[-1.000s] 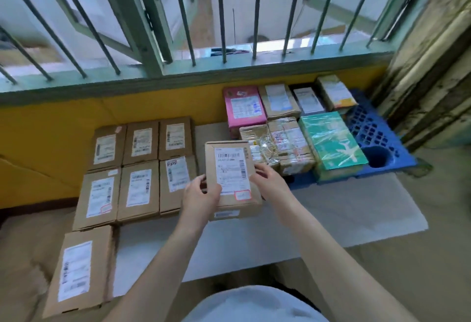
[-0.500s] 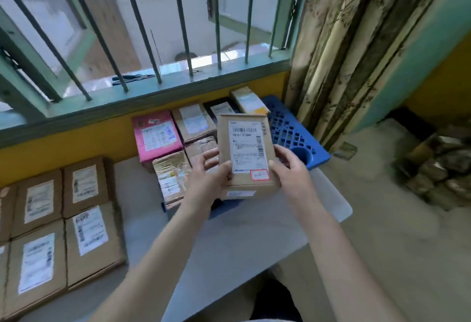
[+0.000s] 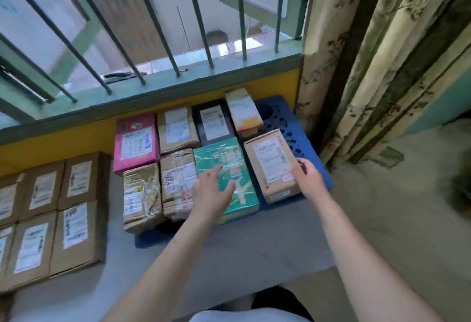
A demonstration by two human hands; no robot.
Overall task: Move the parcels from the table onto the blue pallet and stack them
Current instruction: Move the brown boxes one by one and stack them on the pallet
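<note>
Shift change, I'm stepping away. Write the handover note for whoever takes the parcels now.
Right hand: fingers on the near right edge of the brown parcel, which sits on the blue pallet; grip unclear.
Left hand: open, over the green parcel.
Done: eight parcels on the pallet, two rows, one layer.
Left: the brown boxes on the table, then stacking.

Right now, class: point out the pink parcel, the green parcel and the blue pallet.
pink parcel [image 3: 136, 140]: head view, on its white label.
green parcel [image 3: 229, 161]: head view, on its wrapped top face.
blue pallet [image 3: 293, 130]: head view, on its bare perforated right part.
</note>
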